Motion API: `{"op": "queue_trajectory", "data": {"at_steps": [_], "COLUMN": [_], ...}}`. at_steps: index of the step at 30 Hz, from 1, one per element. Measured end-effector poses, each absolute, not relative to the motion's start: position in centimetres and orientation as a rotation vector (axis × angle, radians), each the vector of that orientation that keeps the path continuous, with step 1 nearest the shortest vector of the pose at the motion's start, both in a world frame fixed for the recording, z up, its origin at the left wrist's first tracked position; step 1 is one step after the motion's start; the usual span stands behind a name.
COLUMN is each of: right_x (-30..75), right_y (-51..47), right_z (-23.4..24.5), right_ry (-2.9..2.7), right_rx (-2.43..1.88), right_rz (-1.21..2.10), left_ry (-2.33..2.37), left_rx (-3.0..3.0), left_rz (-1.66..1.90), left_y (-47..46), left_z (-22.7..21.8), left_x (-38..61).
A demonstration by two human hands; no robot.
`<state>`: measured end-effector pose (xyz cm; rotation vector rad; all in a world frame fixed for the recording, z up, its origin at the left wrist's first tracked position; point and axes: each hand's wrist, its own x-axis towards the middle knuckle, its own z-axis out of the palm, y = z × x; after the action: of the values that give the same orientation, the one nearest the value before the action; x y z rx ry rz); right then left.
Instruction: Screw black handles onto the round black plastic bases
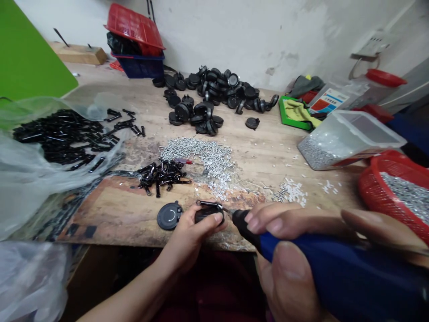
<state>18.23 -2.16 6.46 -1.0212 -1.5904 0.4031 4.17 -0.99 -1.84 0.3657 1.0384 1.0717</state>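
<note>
My left hand (189,235) is closed on a small black round part (206,212) at the near edge of the wooden bench (261,156). A thin black arm lies across the top of that part. My right hand (284,255) is wrapped round a blue electric screwdriver (321,268), very close to the camera. The screwdriver's black nose and bit (231,212) touch the right side of the held part. A second black round part (170,216) lies flat on the bench just left of my left hand.
Silver screws (204,154) and small black arms (162,174) lie in heaps mid-bench. Black round parts (214,94) are piled at the back. A plastic bag of black pieces (56,138) sits left. A clear screw tub (348,138) and red basket (395,188) stand right.
</note>
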Motion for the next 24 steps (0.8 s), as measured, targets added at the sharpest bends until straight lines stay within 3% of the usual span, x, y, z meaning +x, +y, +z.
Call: {"op": "queue_trajectory", "data": {"at_steps": [9,24], "right_x": [15.4,15.8], "right_y": [-2.3,-2.4], "right_z": [5.9,5.7], "right_ry": [-1.224,-1.513], "right_rx": [-0.901,-1.078], "right_rz": [0.377,0.249], "left_ry": [1.031,1.145], "left_rx": [0.376,0.521], "left_rz": [1.105,1.102], "left_y": [-1.3,-1.5], "left_z": [-2.8,-3.4], "left_x": [4.2,4.5]}}
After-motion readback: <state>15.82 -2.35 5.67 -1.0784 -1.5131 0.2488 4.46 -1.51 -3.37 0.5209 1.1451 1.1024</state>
